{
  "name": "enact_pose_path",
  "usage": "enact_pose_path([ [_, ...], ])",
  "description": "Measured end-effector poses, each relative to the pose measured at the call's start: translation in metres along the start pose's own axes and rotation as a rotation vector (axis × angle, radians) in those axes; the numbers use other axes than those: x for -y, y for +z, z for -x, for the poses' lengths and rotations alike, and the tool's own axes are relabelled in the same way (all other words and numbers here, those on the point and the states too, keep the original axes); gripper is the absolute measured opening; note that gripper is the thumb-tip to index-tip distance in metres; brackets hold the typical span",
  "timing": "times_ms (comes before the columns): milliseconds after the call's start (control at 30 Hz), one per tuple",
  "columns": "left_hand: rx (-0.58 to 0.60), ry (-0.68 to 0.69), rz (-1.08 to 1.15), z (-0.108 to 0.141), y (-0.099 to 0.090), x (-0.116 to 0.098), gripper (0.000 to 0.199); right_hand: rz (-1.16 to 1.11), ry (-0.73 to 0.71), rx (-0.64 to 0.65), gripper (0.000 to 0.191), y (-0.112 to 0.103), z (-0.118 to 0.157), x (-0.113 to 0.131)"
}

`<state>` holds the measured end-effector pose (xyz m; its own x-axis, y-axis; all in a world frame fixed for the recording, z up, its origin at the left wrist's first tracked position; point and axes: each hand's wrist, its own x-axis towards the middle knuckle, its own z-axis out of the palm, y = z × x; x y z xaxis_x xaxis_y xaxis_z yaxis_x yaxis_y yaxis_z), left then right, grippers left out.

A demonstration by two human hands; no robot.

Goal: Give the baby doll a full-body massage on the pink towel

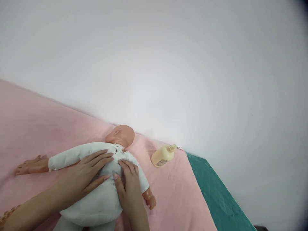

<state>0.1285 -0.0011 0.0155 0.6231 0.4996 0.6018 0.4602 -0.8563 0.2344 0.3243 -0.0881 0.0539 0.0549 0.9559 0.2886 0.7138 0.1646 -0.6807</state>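
Note:
A baby doll (96, 205) with a white cloth body lies face down, its bald plastic head (124, 136) turned to the left and its arms spread out. My left hand (92, 168) rests flat on the left side of the doll's back, fingers stretched toward the neck. On the right side of the back lies my right hand (128, 183), its fingers extended and thumb apart. Both palms face down on the cloth, and neither hand holds anything. A short dark stitch shows below the doll's neck.
A pale yellow pump bottle (163, 156) stands right of the doll on a pink cover (175, 195). Beyond the cover's right edge shows a green quilted surface (218, 192). A white wall (154, 64) rises directly behind the doll's head and the bottle.

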Motion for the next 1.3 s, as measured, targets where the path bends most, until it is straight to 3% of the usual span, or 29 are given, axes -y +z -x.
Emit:
enact_pose_path([
  [200,-0.081,-0.141,0.032,0.0,0.006,-0.004,0.049,-0.013,-0.013,-0.002,0.041,0.001,0.0,-0.004],
  [1067,-0.047,-0.175,0.092,0.002,0.018,0.014,0.049,-0.023,0.03,0.061,0.049,0.003,-0.001,-0.005],
  [1300,-0.081,-0.214,0.063,-0.001,0.012,0.01,0.049,-0.018,0.072,0.071,0.058,0.003,0.0,-0.008],
])
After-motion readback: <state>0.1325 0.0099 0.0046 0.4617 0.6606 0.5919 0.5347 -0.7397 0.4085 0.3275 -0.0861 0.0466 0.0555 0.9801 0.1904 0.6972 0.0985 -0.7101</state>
